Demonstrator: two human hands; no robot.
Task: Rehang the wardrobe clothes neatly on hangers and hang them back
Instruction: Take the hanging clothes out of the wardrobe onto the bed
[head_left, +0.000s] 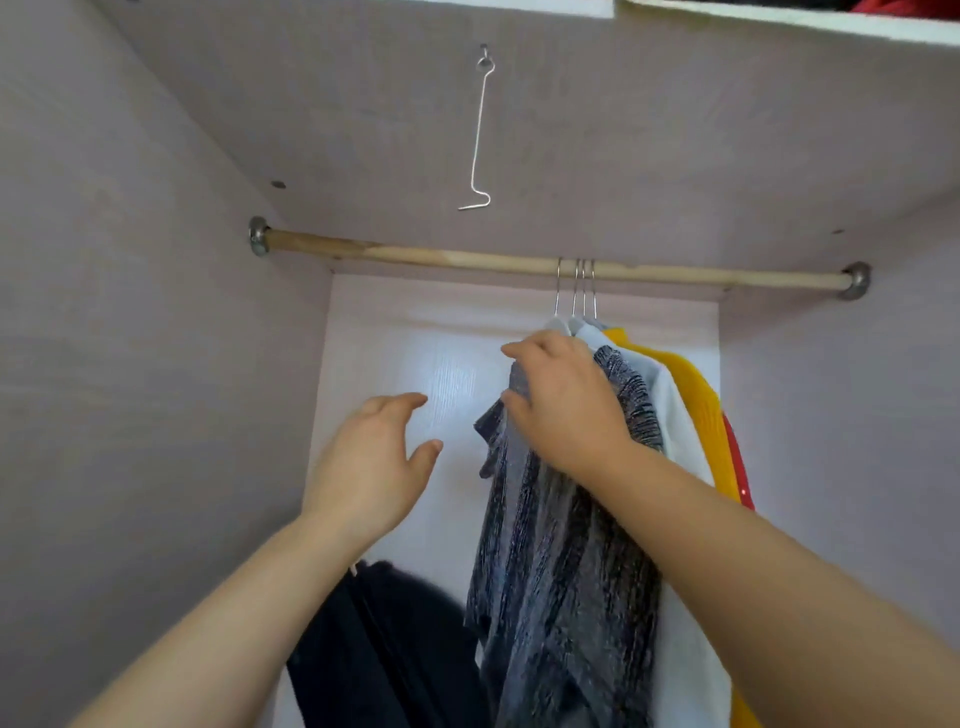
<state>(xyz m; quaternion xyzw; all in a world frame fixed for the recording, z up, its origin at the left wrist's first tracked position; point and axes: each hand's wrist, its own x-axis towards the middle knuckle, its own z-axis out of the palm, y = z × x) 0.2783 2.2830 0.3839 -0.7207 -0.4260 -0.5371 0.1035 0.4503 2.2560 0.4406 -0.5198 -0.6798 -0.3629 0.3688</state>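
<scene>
A wooden rail (441, 258) spans the wardrobe. Several metal hanger hooks (576, 288) hang from it right of centre. A grey-and-black striped garment (561, 571) hangs frontmost, with a white garment (675, 415), a yellow one (698, 400) and a red one (737, 467) behind it. My right hand (563, 405) grips the striped garment at its shoulder, just under the hooks. My left hand (376, 462) hovers to the left of the clothes with fingers spread, touching nothing. The hangers' shoulders are hidden by cloth.
A dark navy garment (384, 649) lies low at the wardrobe's bottom, left of the hanging clothes. A bent wire hook (480, 130) dangles from the wardrobe ceiling. The rail's left half carries no hangers. A shelf edge (779, 15) runs along the top right.
</scene>
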